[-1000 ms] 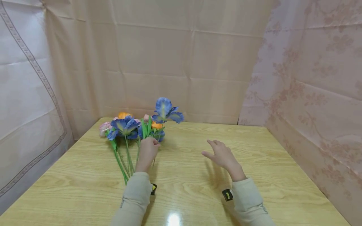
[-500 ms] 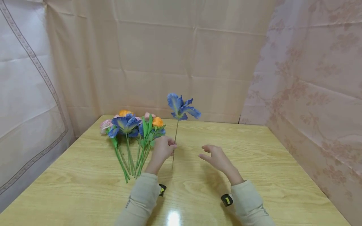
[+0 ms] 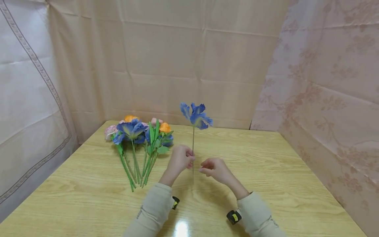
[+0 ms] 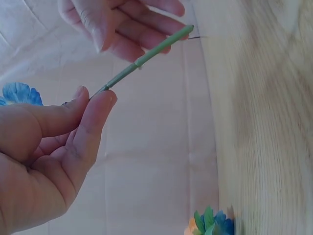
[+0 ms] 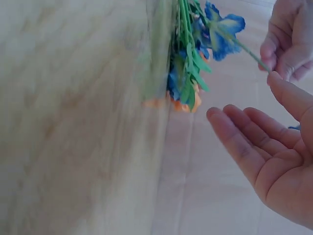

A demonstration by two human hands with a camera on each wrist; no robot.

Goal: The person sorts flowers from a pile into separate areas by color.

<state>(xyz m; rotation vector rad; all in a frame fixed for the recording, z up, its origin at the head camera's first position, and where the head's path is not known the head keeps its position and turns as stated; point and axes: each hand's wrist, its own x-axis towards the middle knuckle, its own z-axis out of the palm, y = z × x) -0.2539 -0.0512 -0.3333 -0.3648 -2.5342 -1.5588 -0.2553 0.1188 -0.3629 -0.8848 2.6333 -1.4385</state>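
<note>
An artificial blue iris (image 3: 196,117) stands nearly upright above the table, petals at the top. My left hand (image 3: 179,161) pinches its thin stem (image 4: 149,55) between thumb and fingers, and the green lower end juts out past the fingertips in the left wrist view. Close on the other side of the stem is my right hand (image 3: 217,171), its fingers loosely bent and apart. In the right wrist view the right hand (image 5: 274,156) holds nothing, palm showing; its thumb tip appears near the stem, contact unclear.
Several artificial flowers lie at the table's back left: blue irises (image 3: 131,129), orange blooms (image 3: 164,127) and a pink one (image 3: 111,131), green stems toward the front. The wooden table (image 3: 266,171) meets a beige cloth backdrop (image 3: 165,65) behind.
My left hand has lifted the blue iris off the pile and carried it right, toward the table's middle. My right hand has moved left to the stem, its fingers closer together.
</note>
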